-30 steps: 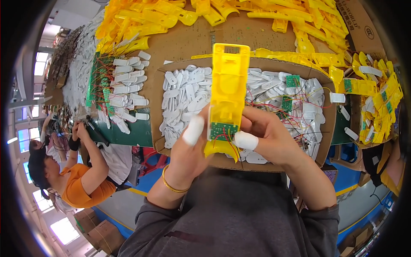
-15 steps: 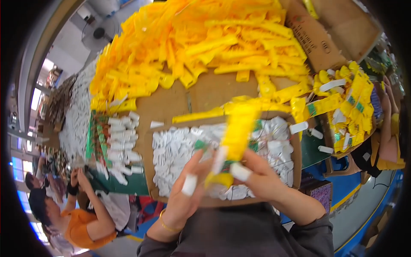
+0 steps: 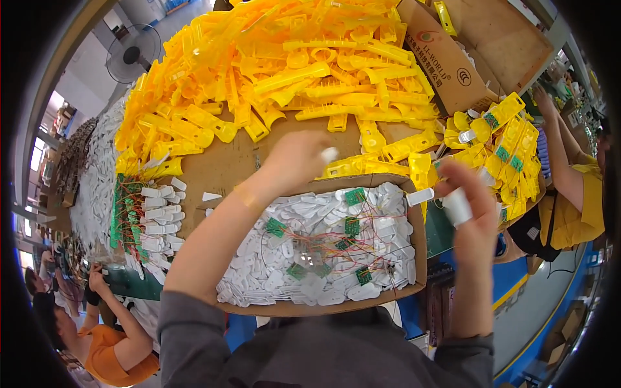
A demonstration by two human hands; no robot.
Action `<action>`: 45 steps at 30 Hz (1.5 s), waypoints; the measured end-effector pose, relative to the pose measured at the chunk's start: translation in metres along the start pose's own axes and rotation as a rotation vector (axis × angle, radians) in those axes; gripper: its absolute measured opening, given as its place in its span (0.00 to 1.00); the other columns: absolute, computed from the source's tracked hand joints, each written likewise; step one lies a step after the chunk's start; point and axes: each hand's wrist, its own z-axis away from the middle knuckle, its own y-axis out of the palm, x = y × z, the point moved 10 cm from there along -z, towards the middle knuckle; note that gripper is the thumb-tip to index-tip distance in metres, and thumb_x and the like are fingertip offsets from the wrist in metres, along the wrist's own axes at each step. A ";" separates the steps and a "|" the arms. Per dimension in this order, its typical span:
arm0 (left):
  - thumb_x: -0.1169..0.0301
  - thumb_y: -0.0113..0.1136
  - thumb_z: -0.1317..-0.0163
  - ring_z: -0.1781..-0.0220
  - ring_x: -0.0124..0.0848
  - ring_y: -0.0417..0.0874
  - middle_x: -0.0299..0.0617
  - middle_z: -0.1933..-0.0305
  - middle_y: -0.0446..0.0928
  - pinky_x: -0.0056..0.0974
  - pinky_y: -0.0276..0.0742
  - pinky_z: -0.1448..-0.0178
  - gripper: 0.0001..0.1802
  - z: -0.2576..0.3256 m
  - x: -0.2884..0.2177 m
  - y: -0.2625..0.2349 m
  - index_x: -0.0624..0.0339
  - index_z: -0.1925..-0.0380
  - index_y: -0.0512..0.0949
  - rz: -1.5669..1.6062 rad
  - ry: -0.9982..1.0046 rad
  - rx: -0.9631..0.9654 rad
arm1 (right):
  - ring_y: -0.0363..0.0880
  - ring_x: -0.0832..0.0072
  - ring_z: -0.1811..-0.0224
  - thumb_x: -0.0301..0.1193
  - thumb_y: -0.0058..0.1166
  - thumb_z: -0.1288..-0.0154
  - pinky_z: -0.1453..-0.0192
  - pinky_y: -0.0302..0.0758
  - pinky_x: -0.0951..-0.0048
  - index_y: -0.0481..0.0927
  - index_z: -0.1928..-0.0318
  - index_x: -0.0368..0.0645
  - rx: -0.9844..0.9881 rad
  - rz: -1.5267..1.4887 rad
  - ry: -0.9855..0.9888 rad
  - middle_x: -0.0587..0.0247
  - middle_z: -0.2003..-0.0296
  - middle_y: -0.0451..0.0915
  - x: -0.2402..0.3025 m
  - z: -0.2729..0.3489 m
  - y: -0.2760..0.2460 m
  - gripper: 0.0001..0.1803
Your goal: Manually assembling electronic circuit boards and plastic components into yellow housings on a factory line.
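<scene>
Hands apart: left hand point(image 3: 296, 160) beyond the box point(image 3: 420, 249), right hand point(image 3: 471, 197) off its right side; I can't tell either's grip. Done: board-fitted yellow shells point(image 3: 510, 137), right of box. Undone: bare shells point(image 3: 207, 71) heaped beyond, green boards point(image 3: 355, 196) inside.

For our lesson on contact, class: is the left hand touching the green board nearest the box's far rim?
Apart. The head view shows a gap between the left hand and the green board, crossed by the box's far rim.
</scene>
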 end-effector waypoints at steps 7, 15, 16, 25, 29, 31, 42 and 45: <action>0.70 0.59 0.53 0.63 0.42 0.82 0.51 0.64 0.80 0.46 0.77 0.63 0.14 -0.057 0.019 0.080 0.62 0.65 0.80 -0.499 0.074 0.229 | 0.77 0.76 0.63 0.24 0.49 0.39 0.55 0.73 0.75 0.76 0.59 0.33 0.144 -0.268 0.189 0.59 0.63 0.79 -0.035 0.074 0.055 0.09; 0.66 0.58 0.50 0.71 0.30 0.80 0.43 0.69 0.80 0.32 0.76 0.64 0.20 0.033 0.035 -0.038 0.69 0.59 0.74 0.617 -0.134 0.067 | 0.76 0.74 0.68 0.19 0.54 0.46 0.62 0.71 0.76 0.78 0.61 0.36 0.693 0.077 0.027 0.61 0.68 0.78 -0.032 0.103 0.136 0.10; 0.58 0.54 0.42 0.68 0.21 0.74 0.35 0.67 0.75 0.26 0.74 0.65 0.27 0.067 0.029 -0.053 0.65 0.47 0.69 0.938 -0.116 0.003 | 0.77 0.69 0.68 0.18 0.56 0.50 0.65 0.73 0.72 0.78 0.61 0.39 0.736 0.081 -0.043 0.60 0.71 0.78 -0.033 0.107 0.149 0.13; 0.64 0.59 0.48 0.78 0.31 0.68 0.42 0.73 0.66 0.34 0.70 0.72 0.30 0.253 0.026 -0.039 0.63 0.47 0.61 1.533 0.167 -0.140 | 0.75 0.65 0.62 0.26 0.53 0.58 0.63 0.75 0.68 0.76 0.66 0.41 1.183 0.621 -0.755 0.60 0.66 0.74 -0.033 0.173 0.283 0.13; 0.76 0.61 0.51 0.72 0.22 0.70 0.36 0.69 0.69 0.24 0.67 0.69 0.27 0.284 0.091 -0.004 0.59 0.49 0.63 1.341 -0.559 -0.664 | 0.73 0.66 0.62 0.29 0.52 0.56 0.62 0.75 0.68 0.76 0.68 0.42 1.165 0.583 -0.838 0.60 0.65 0.73 -0.024 0.168 0.292 0.11; 0.75 0.64 0.51 0.66 0.23 0.73 0.37 0.64 0.70 0.26 0.70 0.62 0.29 0.287 0.080 0.005 0.60 0.49 0.63 1.075 -0.577 -0.630 | 0.74 0.66 0.62 0.30 0.53 0.54 0.62 0.75 0.69 0.76 0.67 0.42 1.115 0.553 -0.773 0.59 0.64 0.74 -0.007 0.151 0.282 0.10; 0.57 0.52 0.36 0.58 0.21 0.74 0.34 0.59 0.72 0.29 0.71 0.55 0.24 0.237 0.032 0.067 0.60 0.46 0.64 1.324 -0.365 -0.188 | 0.67 0.85 0.83 0.27 0.50 0.35 0.82 0.61 0.84 0.75 0.66 0.37 0.779 -0.848 0.790 0.65 0.76 0.75 -0.068 0.159 0.225 0.05; 0.48 0.43 0.34 0.63 0.20 0.74 0.34 0.62 0.72 0.28 0.72 0.59 0.28 0.237 0.033 0.076 0.59 0.46 0.64 1.573 -0.375 -0.191 | 0.66 0.85 0.85 0.27 0.49 0.34 0.82 0.60 0.84 0.75 0.66 0.37 0.775 -0.780 0.774 0.65 0.78 0.75 -0.072 0.161 0.217 0.05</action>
